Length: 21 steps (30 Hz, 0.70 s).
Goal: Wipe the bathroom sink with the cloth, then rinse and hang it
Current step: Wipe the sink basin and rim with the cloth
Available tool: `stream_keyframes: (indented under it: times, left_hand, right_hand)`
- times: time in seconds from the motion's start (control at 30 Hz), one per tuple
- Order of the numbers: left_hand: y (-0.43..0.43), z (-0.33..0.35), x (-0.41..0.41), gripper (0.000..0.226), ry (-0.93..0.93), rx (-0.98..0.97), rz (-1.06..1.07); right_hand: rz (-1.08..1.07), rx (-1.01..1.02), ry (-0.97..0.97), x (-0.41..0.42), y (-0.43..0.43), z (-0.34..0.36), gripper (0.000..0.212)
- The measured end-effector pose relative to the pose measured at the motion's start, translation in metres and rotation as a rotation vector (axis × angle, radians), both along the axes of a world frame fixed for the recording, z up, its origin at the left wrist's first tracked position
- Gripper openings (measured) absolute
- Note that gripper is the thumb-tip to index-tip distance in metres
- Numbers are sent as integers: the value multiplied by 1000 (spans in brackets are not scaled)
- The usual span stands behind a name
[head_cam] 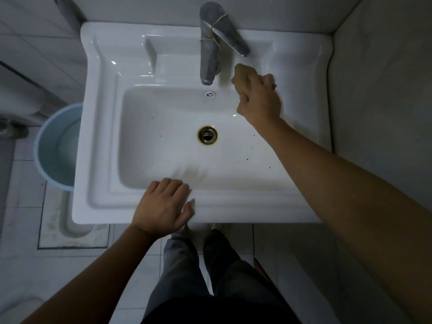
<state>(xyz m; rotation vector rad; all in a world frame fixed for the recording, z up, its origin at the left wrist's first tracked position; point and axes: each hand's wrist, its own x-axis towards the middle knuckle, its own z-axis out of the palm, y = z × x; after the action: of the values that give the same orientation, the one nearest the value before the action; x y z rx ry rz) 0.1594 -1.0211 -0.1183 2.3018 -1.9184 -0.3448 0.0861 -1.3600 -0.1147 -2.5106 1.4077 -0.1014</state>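
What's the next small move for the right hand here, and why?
Probably sweep the cloth, bunched in the right hand by the faucet, down into the basin toward the drain: dark specks dot the basin floor. The left hand rests on the front rim.

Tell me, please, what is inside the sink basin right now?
Inside the sink are the brass-ringed drain, the overflow hole and scattered dark specks. The right hand, gripping the cloth, covers the back right corner, so anything beneath it is hidden.
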Motion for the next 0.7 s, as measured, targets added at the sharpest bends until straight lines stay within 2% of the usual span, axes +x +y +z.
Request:
stream_keyframes:
  times: [0.1,0.37,0.6,0.7]
  left_hand:
    - [0,0,0,35,-2,9,-3]
    - [3,0,-1,33,-23,-28,8]
    - [12,10,4,41,23,-27,57]
    - [37,20,25,45,24,-35,89]
  right_hand:
    - [26,76,22,-3,2,7,53]
    - [139,354,-151,-53,72,25,39]
    - [257,530,-11,-103,176,35,44]
    - [259,475,-14,-105,205,34,40]
